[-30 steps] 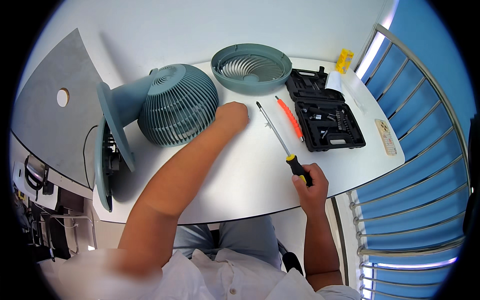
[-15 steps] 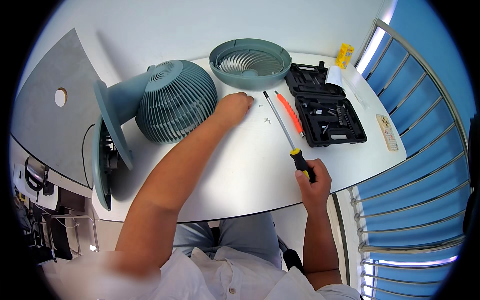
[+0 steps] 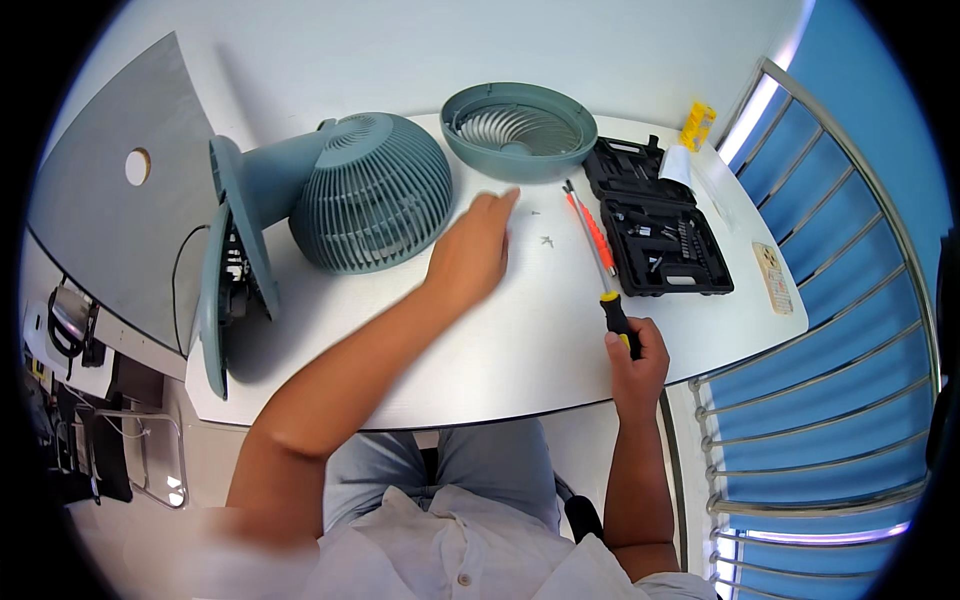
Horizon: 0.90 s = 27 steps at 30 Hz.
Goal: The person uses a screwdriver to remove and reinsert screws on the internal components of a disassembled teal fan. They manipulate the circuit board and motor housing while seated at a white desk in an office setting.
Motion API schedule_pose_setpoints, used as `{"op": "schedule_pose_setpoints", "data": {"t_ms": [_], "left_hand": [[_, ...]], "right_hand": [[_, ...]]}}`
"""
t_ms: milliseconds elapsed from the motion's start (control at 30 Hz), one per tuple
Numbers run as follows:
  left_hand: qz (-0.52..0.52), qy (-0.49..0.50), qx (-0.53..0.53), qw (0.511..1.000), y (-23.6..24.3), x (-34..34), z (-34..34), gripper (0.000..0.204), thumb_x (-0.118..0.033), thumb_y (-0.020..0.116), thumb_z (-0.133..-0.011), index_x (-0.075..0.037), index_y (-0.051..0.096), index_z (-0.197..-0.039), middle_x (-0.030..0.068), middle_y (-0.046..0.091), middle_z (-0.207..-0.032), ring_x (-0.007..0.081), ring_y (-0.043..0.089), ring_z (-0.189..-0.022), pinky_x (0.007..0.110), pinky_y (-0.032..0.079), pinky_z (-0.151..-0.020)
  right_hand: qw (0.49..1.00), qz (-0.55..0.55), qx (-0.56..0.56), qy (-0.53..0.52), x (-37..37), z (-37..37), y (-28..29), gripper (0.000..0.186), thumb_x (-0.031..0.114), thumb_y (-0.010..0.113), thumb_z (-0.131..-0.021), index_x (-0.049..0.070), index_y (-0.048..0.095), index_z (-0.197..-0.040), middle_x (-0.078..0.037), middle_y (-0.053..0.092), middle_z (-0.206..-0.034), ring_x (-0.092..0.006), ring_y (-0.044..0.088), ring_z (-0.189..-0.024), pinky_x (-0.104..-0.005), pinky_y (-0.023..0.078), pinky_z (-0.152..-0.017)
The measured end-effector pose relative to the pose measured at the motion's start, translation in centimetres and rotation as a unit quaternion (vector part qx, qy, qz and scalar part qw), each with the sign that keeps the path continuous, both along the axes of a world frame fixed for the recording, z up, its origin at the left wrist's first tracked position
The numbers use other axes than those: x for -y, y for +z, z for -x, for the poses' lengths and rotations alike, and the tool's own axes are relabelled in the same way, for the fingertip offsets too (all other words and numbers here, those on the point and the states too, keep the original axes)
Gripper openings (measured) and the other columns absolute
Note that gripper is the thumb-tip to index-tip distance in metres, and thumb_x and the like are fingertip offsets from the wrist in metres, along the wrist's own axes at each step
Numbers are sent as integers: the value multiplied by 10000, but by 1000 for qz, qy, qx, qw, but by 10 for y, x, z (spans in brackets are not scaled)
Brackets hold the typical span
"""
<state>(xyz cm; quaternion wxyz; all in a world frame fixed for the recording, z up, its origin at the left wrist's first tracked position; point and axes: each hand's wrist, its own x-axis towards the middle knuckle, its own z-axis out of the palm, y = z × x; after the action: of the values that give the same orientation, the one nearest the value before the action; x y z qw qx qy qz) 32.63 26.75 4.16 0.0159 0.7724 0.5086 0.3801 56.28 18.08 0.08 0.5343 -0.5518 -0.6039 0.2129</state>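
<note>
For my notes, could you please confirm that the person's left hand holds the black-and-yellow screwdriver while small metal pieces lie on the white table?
Not quite: the head view shows the right hand holding the screwdriver; the rest is right.

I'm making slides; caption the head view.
Right hand grips a screwdriver, left hand between slatted green fan and open toolbox.

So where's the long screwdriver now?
In the head view, the screwdriver is right of centre, its handle in the right hand and its shaft along the orange-red rod, left of the black tool case.
</note>
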Motion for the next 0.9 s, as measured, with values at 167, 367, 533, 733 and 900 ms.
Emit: {"op": "schedule_pose_setpoints", "data": {"t_ms": [167, 367, 533, 733, 900], "left_hand": [[-147, -70, -8, 987, 28, 148, 74, 538, -133, 676, -769, -28, 517, -1272, 195, 534, -1245, 376, 534, -1094, 449, 414, -940], [-238, 199, -15, 951, -15, 227, 182, 565, -110, 647, -774, 13, 449, -1289, 224, 473, -1297, 367, 482, -1160, 441, 383, -985], [-220, 63, -2, 973, 9, 260, 185, 397, -49, 665, -727, -39, 606, -1119, 214, 549, -1207, 336, 554, -1025, 381, 487, -818], [-175, 274, -63, 944, -8, 251, 219, 917, -207, 826, -624, -103, 364, -1409, 208, 292, -1487, 447, 265, -1371, 558, 265, -1070], [-87, 290, 4, 953, -30, 231, 253, 931, 16, 728, -645, -88, 277, -1452, 213, 336, -1470, 379, 387, -1326, 406, 360, -1061]], "right_hand": [[998, 42, -49, -5, -2, -3, -11, 196, 92, 662, -813, -11, 606, -970, -40, 584, -797, -103, 504, -701, -243, 425, -655], [979, 104, -164, 67, 10, 20, 4, 153, 117, 536, -881, 4, 573, -977, -16, 539, -735, -86, 490, -664, -231, 407, -637], [968, 131, -154, 145, 21, 55, 6, 155, 108, 524, -864, 4, 569, -968, -27, 539, -748, -99, 490, -667, -241, 410, -645], [962, 108, -176, 179, 29, 62, 2, 154, 78, 571, -843, -5, 562, -973, -19, 547, -753, -86, 500, -657, -226, 411, -611], [951, 121, -186, 217, 32, 75, 6, 166, 90, 575, -857, -7, 559, -991, -21, 554, -762, -87, 505, -660, -223, 413, -614]]}}
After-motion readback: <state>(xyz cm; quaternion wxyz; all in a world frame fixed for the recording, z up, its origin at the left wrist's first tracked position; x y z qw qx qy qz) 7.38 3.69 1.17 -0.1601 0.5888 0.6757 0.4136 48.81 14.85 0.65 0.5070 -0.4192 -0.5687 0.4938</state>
